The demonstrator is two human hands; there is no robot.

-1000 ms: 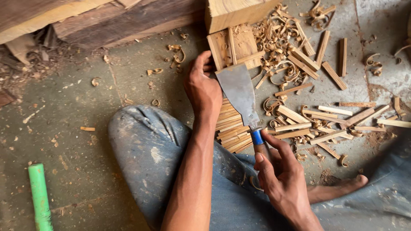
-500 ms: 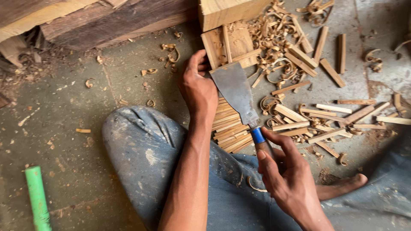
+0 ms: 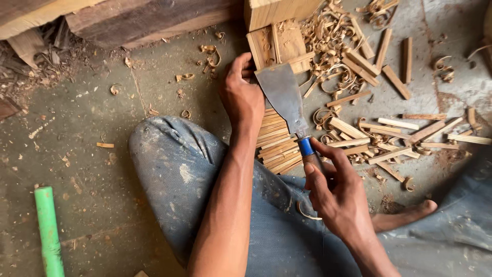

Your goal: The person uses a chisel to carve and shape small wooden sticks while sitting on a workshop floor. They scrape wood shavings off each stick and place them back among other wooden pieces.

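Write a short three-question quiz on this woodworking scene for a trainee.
1. True or false: the right hand grips the handle of the wide-bladed scraper.
2. What does the left hand touch: A) the green pipe, B) the small wooden block, C) a hammer?
3. Fill in: a stack of thin wooden ____ lies beside the knee.

Key: 1 true. 2 B, as far as the view shows. 3 strips.

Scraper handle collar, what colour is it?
Blue, on the scraper held by the right hand; head view.
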